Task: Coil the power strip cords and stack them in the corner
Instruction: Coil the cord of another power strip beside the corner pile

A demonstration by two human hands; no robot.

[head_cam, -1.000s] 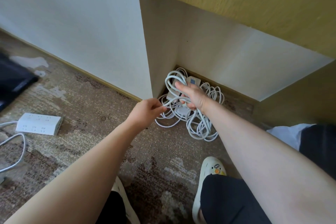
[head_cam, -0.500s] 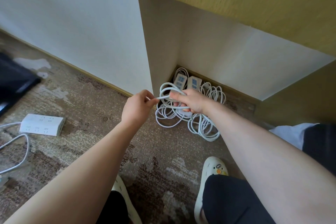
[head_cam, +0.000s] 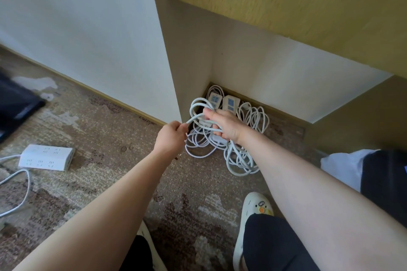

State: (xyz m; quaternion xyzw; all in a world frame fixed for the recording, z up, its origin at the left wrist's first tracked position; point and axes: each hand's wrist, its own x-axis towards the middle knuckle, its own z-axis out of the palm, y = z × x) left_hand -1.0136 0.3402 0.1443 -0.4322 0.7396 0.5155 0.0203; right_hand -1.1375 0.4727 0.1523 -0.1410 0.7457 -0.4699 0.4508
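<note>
Hands gripping smooth white cord (head_cam: 199,103) loops, left hand (head_cam: 170,137) pinching, right hand (head_cam: 226,126) clutching coil.

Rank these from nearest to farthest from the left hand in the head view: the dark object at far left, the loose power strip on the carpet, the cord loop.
1. cord loop, pinched by the left hand
2. loose power strip, on the carpet to the left
3. dark object, far left edge

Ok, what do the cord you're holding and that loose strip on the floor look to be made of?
The cord looks like smooth white plastic or rubber sheathing: it bends in soft loops between the left hand and right hand. The loose strip looks like matte white hard plastic, with crisp edges and moulded slots.
</note>
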